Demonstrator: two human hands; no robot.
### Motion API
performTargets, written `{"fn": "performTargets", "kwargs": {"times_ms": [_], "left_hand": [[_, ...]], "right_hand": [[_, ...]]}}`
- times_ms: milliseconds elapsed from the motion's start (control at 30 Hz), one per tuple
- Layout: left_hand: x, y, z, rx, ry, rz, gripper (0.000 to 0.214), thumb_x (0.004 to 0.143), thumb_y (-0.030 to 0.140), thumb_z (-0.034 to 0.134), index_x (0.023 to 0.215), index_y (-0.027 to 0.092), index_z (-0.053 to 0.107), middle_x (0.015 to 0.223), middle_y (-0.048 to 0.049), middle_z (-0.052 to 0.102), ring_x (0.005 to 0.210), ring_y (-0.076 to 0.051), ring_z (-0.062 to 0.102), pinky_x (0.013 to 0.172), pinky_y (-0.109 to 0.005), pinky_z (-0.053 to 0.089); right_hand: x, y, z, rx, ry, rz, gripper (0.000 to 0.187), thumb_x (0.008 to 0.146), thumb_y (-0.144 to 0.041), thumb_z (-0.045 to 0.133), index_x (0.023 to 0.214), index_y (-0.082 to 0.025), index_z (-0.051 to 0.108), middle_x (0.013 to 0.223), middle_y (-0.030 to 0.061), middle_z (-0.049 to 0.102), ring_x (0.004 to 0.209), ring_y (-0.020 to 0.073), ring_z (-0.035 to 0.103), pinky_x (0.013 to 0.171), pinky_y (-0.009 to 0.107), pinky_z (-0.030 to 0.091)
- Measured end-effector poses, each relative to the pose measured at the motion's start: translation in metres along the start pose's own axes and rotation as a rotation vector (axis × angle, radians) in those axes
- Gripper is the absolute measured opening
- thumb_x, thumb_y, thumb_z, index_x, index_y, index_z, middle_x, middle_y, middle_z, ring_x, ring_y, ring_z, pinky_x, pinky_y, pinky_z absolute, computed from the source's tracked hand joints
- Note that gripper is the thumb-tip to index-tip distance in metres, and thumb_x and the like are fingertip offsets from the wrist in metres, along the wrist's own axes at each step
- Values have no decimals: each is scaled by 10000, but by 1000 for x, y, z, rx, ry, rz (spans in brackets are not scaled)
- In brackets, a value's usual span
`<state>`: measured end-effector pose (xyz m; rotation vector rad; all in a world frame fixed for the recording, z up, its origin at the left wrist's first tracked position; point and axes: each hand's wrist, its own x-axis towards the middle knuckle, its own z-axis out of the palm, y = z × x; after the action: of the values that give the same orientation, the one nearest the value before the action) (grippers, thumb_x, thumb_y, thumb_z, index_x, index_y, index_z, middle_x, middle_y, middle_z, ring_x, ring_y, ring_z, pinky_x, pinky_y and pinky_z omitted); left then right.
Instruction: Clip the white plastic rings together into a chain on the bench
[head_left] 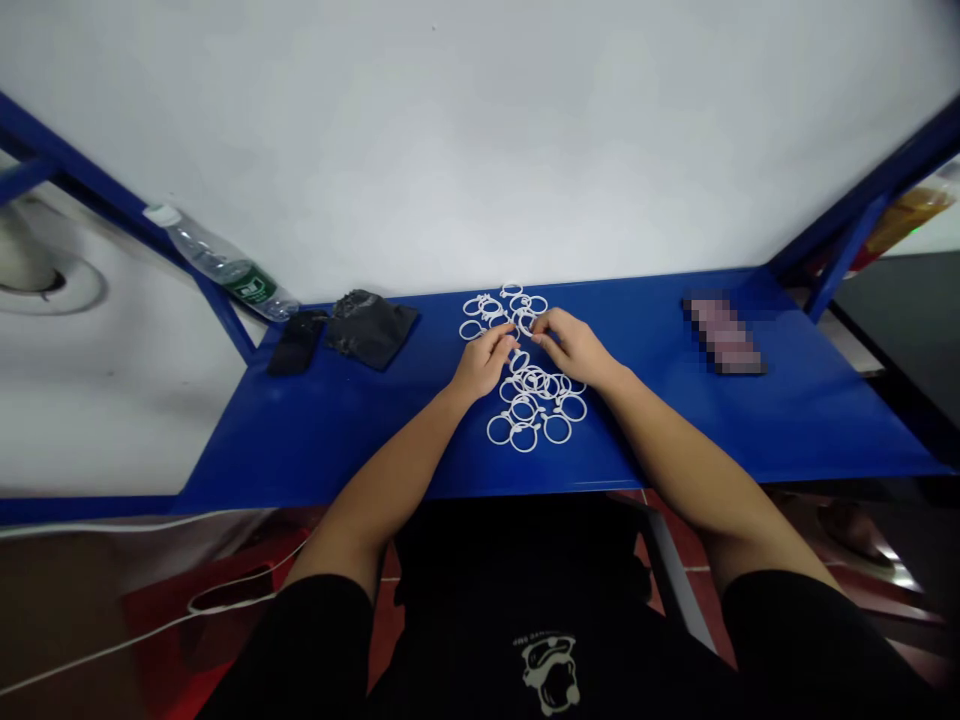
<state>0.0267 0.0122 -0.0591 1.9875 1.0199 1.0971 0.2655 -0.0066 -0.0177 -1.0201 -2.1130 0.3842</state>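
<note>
Many white curtain rings with small eyelets lie in two clusters on a blue tabletop. My left hand [481, 366] is at the left of the gap between the clusters, thumb and forefinger pinched at the edge of a white ring. Opposite it, my right hand [576, 346] has thumb and fingers closed on a raised white curtain ring [527, 323]. Fingertips hide part of what each hand grips. The far cluster [490, 309] sits just beyond my hands. Nearer to me, the larger cluster [523, 410] has rings overlapping one another.
On the left of the blue table [300, 440] are a black phone-like object [296, 343], a dark pouch [371, 328] and a leaning clear bottle [225, 265]. A pixelated flat object [725, 335] lies at the right. Blue frame bars flank the table, and a white wall [480, 150] stands behind.
</note>
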Motion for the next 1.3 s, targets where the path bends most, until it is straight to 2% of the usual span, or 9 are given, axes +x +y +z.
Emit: {"fn": "performTargets", "kwargs": {"times_ms": [133, 300, 500, 700, 833, 900, 1000, 1067, 1300], "left_hand": [[4, -5, 2, -39, 37, -18, 348, 1179, 376, 514, 1346, 185, 752, 993, -66, 858, 711, -143, 768, 728, -281, 647], [0, 1, 5, -25, -76, 2, 280, 1142, 313, 574, 1315, 204, 766, 868, -25, 834, 630, -147, 745, 657, -277, 613], [-2, 9, 2, 218, -63, 87, 174, 1058, 307, 729, 1190, 260, 833, 849, -35, 837, 738, -196, 787, 718, -312, 604], [1, 13, -2, 190, 28, 70, 217, 1071, 289, 726, 1261, 231, 811, 979, -63, 863, 820, -190, 800, 750, -315, 609], [1, 15, -3, 201, 20, 124, 118, 1078, 280, 728, 1124, 236, 828, 956, -48, 854, 839, -187, 802, 789, -315, 617], [0, 16, -3, 221, 16, 142, 103, 1077, 286, 736, 1090, 237, 826, 923, -39, 844, 825, -184, 795, 794, -311, 614], [-1, 17, -3, 241, 12, 154, 115, 1088, 301, 725, 1063, 234, 815, 921, -37, 839, 833, -180, 789, 795, -305, 601], [-1, 18, -3, 253, 9, 165, 130, 1097, 304, 711, 1043, 234, 806, 920, -35, 836, 839, -179, 783, 796, -305, 592], [-2, 20, -3, 291, 31, 194, 148, 1114, 291, 680, 1026, 227, 780, 906, -31, 836, 858, -187, 784, 824, -321, 580]], "right_hand": [[-2, -8, 4, 38, -39, -27, 182, 1108, -439, 588, 1096, -270, 654, 1067, 71, 748, 997, 256, 701, 929, 436, 582], [-5, -1, 4, 33, -5, 29, 425, 1081, -489, 635, 1421, -234, 654, 1144, 87, 806, 959, 241, 736, 789, 382, 593], [-4, 5, 5, -11, -25, -30, 497, 1030, -404, 634, 1500, -249, 684, 1147, 84, 826, 1076, 280, 758, 1002, 491, 615], [-2, 2, 5, -24, -61, -69, 432, 1042, -390, 625, 1447, -291, 740, 1119, 60, 828, 1077, 278, 756, 1044, 499, 594], [-2, 2, 6, -10, -73, -59, 317, 1095, -432, 611, 1309, -286, 795, 1114, 79, 841, 1059, 290, 765, 1022, 518, 599], [-3, 4, 7, -9, -62, -49, 300, 1114, -465, 602, 1242, -288, 808, 1134, 82, 848, 1113, 303, 771, 1092, 558, 580], [-3, 5, 9, -22, -33, -44, 276, 1115, -471, 606, 1168, -306, 821, 1123, 68, 850, 1264, 332, 746, 1255, 650, 461], [-3, 4, 10, -19, -17, -34, 267, 1111, -475, 611, 1134, -311, 821, 1112, 69, 844, 1307, 344, 727, 1283, 671, 423], [0, -7, 8, -26, 22, -20, 358, 1131, -538, 546, 1049, -274, 774, 1080, 105, 816, 1102, 327, 733, 1077, 559, 546]]}}
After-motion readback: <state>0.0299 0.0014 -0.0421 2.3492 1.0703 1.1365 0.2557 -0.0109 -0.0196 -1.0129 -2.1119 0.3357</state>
